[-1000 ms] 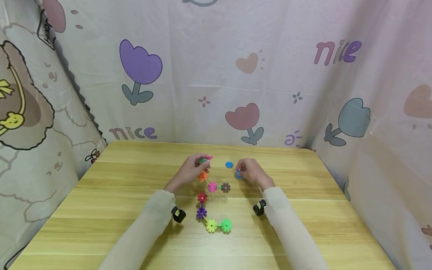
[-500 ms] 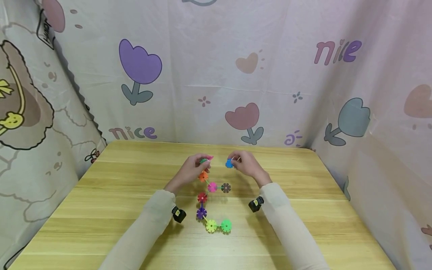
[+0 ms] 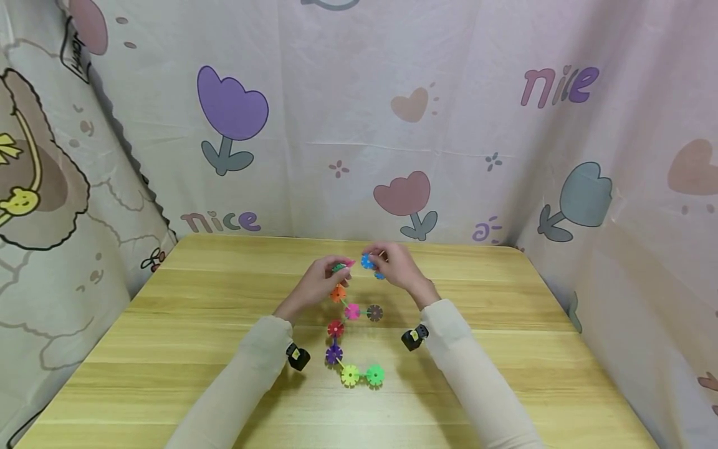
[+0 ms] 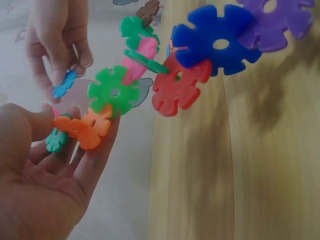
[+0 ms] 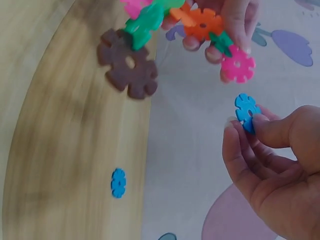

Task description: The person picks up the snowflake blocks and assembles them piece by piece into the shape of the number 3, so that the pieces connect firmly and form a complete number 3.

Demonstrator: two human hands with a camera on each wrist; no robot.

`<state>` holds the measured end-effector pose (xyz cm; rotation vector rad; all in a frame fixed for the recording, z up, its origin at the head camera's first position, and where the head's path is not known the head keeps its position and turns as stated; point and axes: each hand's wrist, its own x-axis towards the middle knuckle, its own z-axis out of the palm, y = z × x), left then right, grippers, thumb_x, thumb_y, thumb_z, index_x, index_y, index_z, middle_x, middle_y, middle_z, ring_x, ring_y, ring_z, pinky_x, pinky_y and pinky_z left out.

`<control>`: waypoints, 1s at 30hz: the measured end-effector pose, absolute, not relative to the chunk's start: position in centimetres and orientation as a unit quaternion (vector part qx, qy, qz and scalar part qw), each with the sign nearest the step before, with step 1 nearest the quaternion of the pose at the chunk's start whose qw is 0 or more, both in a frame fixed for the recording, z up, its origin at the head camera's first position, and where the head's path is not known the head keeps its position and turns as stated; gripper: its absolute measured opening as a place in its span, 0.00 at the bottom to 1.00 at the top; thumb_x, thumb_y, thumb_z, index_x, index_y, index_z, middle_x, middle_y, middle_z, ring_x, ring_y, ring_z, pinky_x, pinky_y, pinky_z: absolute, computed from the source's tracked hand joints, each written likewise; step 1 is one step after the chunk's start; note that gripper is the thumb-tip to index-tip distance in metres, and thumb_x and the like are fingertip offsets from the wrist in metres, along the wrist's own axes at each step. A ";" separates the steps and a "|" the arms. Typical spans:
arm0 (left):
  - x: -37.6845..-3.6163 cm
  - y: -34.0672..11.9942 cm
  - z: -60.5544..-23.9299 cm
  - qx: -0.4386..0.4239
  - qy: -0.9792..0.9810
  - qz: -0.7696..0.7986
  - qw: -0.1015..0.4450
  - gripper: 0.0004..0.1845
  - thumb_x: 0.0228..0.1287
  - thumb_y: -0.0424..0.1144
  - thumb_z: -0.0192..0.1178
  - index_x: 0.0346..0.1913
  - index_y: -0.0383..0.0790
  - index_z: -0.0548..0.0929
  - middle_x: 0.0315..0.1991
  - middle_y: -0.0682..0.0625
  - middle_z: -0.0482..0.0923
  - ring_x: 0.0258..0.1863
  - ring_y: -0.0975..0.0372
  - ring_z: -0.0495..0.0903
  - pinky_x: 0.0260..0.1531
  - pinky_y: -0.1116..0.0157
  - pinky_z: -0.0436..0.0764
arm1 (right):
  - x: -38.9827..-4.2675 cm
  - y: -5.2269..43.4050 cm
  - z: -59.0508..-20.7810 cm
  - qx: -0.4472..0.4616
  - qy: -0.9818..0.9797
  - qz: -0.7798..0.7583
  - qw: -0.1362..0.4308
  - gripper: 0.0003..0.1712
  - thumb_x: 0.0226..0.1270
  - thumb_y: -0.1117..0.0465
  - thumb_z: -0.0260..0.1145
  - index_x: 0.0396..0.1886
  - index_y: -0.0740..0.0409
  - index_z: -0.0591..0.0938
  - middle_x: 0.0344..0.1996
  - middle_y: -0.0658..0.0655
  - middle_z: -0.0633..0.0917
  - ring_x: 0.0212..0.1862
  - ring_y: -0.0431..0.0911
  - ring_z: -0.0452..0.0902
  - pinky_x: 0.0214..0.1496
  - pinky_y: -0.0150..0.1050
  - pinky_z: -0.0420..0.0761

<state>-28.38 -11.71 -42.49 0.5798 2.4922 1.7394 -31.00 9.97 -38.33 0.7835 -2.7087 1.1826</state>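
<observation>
The left hand [image 3: 320,284] pinches the far end of the chain [image 3: 352,311] of snowflake discs, lifting it off the table [image 3: 168,324]. The right hand [image 3: 395,268], raised just beside it, pinches a blue disc [image 5: 246,112]. Another blue disc [image 5: 118,182] lies on the table.

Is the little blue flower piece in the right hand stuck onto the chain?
Not joined: the right hand pinches the blue plastic snowflake disc apart from the multicoloured disc chain.
</observation>
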 end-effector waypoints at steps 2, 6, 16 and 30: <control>-28.3 -11.7 -42.5 0.189 0.803 0.565 0.026 0.18 0.81 0.36 0.53 0.67 0.32 0.76 0.47 0.34 0.84 0.47 0.36 0.84 0.36 0.68 0.85 | -31.0 9.6 -38.2 0.265 -0.883 0.383 0.047 0.13 0.78 0.69 0.59 0.53 0.64 0.87 0.40 0.62 0.90 0.31 0.48 0.84 0.32 0.32 0.81; -28.2 -11.7 -42.4 0.189 0.801 0.568 0.030 0.18 0.81 0.36 0.52 0.67 0.34 0.76 0.50 0.30 0.82 0.48 0.35 0.83 0.35 0.68 0.84 | -31.0 9.1 -38.0 0.281 -0.880 0.380 0.051 0.13 0.78 0.70 0.58 0.53 0.65 0.87 0.42 0.63 0.90 0.32 0.53 0.85 0.32 0.33 0.82; -28.2 -11.7 -42.5 0.188 0.802 0.566 0.035 0.18 0.80 0.35 0.53 0.66 0.33 0.77 0.50 0.30 0.82 0.48 0.36 0.83 0.35 0.68 0.84 | -30.9 8.5 -37.9 0.282 -0.882 0.376 0.038 0.15 0.78 0.72 0.57 0.54 0.65 0.87 0.48 0.64 0.89 0.37 0.60 0.86 0.35 0.34 0.84; -28.2 -11.7 -42.5 0.197 0.801 0.564 0.035 0.16 0.79 0.33 0.55 0.63 0.32 0.80 0.48 0.30 0.83 0.47 0.34 0.83 0.33 0.68 0.84 | -30.9 8.3 -37.7 0.295 -0.887 0.351 0.049 0.12 0.76 0.71 0.61 0.49 0.63 0.89 0.44 0.61 0.90 0.33 0.44 0.79 0.35 0.33 0.83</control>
